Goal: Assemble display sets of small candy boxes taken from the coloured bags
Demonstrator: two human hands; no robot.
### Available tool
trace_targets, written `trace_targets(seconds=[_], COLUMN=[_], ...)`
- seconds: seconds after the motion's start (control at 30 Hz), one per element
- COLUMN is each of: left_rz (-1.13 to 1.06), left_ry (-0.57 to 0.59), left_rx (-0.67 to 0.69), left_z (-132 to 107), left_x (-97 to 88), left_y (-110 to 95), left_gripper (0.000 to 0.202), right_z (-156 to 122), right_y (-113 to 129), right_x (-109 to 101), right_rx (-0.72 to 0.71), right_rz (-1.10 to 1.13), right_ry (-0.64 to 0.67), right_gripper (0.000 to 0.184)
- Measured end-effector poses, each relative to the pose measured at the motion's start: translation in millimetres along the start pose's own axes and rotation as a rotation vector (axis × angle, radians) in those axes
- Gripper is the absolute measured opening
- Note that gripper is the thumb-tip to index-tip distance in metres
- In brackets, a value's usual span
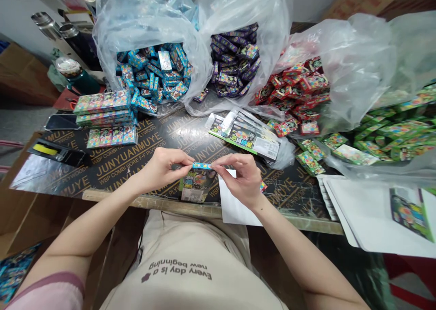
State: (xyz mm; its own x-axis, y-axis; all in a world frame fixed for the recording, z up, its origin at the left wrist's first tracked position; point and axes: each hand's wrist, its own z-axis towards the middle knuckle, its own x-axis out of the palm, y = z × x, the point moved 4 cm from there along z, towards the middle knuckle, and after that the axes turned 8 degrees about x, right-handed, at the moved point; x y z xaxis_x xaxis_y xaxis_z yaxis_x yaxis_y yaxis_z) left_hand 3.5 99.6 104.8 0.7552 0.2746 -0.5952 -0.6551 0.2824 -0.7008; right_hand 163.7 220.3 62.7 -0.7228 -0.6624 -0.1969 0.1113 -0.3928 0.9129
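Between my hands is a small blue printed box (202, 165), edge up, just above a dark printed pouch (195, 185) near the table's front edge. My left hand (166, 167) pinches its left end between thumb and fingertips. At the right end, the thumb and index finger of my right hand (240, 176) grip the same box. I cannot tell whether the box touches the pouch beneath. A white sheet of paper (235, 205) lies partly under my right hand. Beyond my hands, several flat printed pouches (243, 135) are fanned out on the table.
Clear plastic bags spill blue boxes (156, 74), purple boxes (235, 62), red boxes (299, 90) and green boxes (391, 133) along the back. Stacked wrapped packs (105, 108), a phone (63, 122) and a tape dispenser (56, 152) are at left. White sheets (368, 219) overhang the right front edge.
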Motion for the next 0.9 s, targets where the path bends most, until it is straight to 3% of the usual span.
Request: trace_targets(seconds=[0.17, 0.33, 0.47, 0.53, 0.6, 0.67, 0.8, 0.9], left_rz=[0.185, 0.32, 0.302, 0.214, 0.111, 0.051, -0.004, -0.055], left_ry=[-0.056, -0.105, -0.141, -0.168, -0.201, -0.237, -0.305, -0.334], left_rx=[0.182, 0.213, 0.189, 0.131, 0.059, -0.008, -0.089, -0.117], left_z=[-8.6, -16.6, -19.0, -18.0, -16.5, -15.3, -15.6, -16.7], left_x=[7.3, 18.7, 23.7, 24.6, 25.1, 25.2, 24.2, 23.1], left_y=[-6.5, -7.2, -4.2, -1.8, 0.1, 1.2, 2.6, 3.8], left_gripper=[0.009, 0.014, 0.017, 0.013, 0.01, 0.008, 0.007, 0.01], right_z=[-7.9, -24.8, -16.2, -2.0, 16.0, 34.5, 57.2, 63.6], right_y=[9.1, 9.1, 11.3, 16.8, 24.6, 31.6, 36.6, 35.6], right_x=[0.7, 2.7, -6.5, -15.5, -19.7, -14.6, 9.8, 25.4], right_rx=[-0.21, -0.292, -0.156, -0.049, 0.029, 0.073, 0.151, 0.212], right_rz=[-0.14, -0.307, -0.212, -0.194, -0.206, -0.209, -0.191, -0.221], right_ry=[0.064, 0.107, 0.062, -0.035, -0.031, 0.147, 0.654, 0.829], right_gripper=[0.018, 0.023, 0.028, 0.022, 0.011, 0.015, 0.026, 0.023])
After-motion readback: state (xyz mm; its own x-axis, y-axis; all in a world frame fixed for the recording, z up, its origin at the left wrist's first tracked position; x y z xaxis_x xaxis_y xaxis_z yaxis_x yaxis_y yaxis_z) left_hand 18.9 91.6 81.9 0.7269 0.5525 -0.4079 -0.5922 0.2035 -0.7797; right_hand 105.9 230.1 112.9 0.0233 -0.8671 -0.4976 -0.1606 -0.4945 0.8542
